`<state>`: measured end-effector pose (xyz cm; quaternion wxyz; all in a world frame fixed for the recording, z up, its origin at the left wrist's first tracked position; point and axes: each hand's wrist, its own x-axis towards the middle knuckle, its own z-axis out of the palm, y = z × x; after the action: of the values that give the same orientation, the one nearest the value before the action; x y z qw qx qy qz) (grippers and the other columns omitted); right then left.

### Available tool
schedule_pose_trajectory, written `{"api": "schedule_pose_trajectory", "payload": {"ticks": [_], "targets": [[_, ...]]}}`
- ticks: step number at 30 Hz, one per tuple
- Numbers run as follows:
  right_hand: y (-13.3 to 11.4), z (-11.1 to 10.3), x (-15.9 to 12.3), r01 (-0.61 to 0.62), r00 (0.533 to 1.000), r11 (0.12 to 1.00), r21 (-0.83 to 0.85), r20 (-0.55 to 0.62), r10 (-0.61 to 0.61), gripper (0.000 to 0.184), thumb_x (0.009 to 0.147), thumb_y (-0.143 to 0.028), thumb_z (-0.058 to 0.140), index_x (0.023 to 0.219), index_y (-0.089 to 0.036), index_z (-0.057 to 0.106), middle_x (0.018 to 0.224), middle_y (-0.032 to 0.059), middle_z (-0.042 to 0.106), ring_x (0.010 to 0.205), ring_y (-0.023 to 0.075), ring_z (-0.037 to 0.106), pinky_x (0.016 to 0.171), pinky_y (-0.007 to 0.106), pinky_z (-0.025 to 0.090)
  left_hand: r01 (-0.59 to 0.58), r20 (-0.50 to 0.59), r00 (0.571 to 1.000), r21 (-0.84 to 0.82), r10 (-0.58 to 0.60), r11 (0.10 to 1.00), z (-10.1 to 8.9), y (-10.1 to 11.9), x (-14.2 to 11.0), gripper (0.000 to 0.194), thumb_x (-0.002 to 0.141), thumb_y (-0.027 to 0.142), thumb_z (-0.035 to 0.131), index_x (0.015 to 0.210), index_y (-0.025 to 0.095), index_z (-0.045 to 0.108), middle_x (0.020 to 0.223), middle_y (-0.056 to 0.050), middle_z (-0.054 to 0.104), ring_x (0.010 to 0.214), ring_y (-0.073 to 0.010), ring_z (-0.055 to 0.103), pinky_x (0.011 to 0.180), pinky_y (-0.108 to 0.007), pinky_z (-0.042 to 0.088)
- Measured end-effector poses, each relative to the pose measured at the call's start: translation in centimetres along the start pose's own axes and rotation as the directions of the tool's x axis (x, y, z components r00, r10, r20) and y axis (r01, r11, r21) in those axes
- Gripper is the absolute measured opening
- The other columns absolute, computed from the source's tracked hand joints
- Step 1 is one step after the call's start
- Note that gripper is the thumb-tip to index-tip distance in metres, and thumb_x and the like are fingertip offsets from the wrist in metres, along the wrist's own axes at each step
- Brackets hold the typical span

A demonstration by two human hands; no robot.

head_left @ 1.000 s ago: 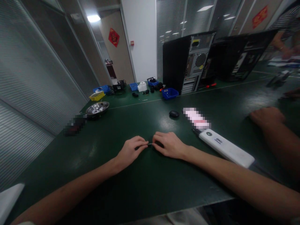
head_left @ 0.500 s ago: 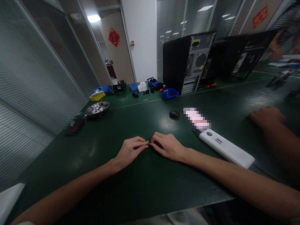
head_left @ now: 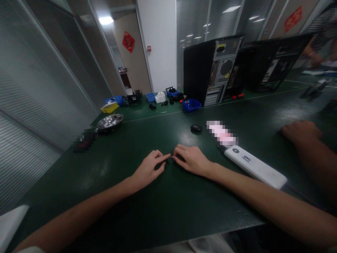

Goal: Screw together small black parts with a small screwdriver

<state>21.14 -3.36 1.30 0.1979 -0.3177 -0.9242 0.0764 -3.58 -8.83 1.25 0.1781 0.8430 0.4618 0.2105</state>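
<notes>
Piece (head_left: 171,156), tiny and pale, was between the tips of my two hands, on the near side of the black mouse (head_left: 196,128) and a little to its left. My right hand (head_left: 193,161) seemed to pinch it between thumb and forefinger, the other fingers curled above the table (head_left: 163,205). My left hand (head_left: 147,168) had thumb and forefinger spread apart; the forefinger pointed to the piece and was very near its end, but if it touched, I could not tell.

About how far the work had come, I could judge only a little. The piece was already picked up and brought between my hands, and it was not yet laid down or released by the right one. It was too small for me to say whether its shape was finished, or what remained to do on it.

To the right of the mouse, and nearer to me, lay the white case (head_left: 255,166). Just beyond the mouse stood the blue tray (head_left: 192,106), and behind it the black tower (head_left: 198,75). Far to the left of the mouse was the metal bowl (head_left: 119,120), with small pale things inside. Far to its right, a co-worker's hand (head_left: 301,131) rested.
</notes>
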Motion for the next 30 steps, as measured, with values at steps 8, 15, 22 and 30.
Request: {"api": "schedule_pose_trajectory", "payload": {"ticks": [8, 15, 22, 30], "targets": [[-0.6, -1.2, 0.1, -0.001, 0.997, 0.991, -0.132, 0.070, 0.010, 0.016, 0.099, -0.033, 0.054, 0.100, -0.020, 0.063, 0.104, 0.0047, 0.063, 0.071, 0.0127, 0.055, 0.058, 0.028, 0.027, -0.052, 0.018, 0.999, 0.046, 0.052, 0.998, 0.4, -0.5, 0.2, 0.044, 0.103, 0.027, 0.046, 0.146, 0.031, 0.052, 0.114, -0.008, 0.057, 0.101, -0.0196, 0.053, 0.087, -0.034, 0.050], [0.3, -1.9, 0.2, -0.073, 0.993, 0.981, -0.178, 0.074, 0.087, 0.015, 0.097, -0.033, 0.057, 0.098, -0.021, 0.065, 0.100, 0.0047, 0.064, 0.069, 0.0135, 0.055, 0.057, 0.029, 0.026, -0.010, -0.009, 1.000, -0.026, 0.009, 1.000, 0.0, -0.1, 0.0, 0.041, 0.102, 0.028, 0.049, 0.142, 0.028, 0.055, 0.119, -0.006, 0.062, 0.103, -0.0190, 0.057, 0.088, -0.034, 0.052], [0.8, -1.4, 0.1, -0.134, 0.987, 0.982, -0.129, 0.069, 0.144, 0.015, 0.097, -0.034, 0.057, 0.097, -0.022, 0.066, 0.098, 0.0040, 0.064, 0.074, 0.0151, 0.058, 0.060, 0.028, 0.028, -0.120, -0.006, 0.993, -0.035, 0.120, 0.992, -0.3, -0.2, 0.3, 0.034, 0.104, 0.026, 0.046, 0.134, 0.030, 0.062, 0.135, -0.004, 0.062, 0.126, -0.0200, 0.053, 0.108, -0.042, 0.046], [0.9, -1.4, 0.0, -0.141, 0.987, 0.987, -0.080, 0.062, 0.146, 0.016, 0.097, -0.035, 0.057, 0.096, -0.021, 0.066, 0.096, 0.0035, 0.064, 0.075, 0.0145, 0.058, 0.061, 0.027, 0.031, -0.076, -0.004, 0.997, 0.029, 0.076, 0.997, -1.5, -4.2, 0.8, 0.037, 0.105, 0.029, 0.044, 0.139, 0.029, 0.058, 0.130, -0.004, 0.065, 0.119, -0.0175, 0.058, 0.102, -0.037, 0.050]]}}
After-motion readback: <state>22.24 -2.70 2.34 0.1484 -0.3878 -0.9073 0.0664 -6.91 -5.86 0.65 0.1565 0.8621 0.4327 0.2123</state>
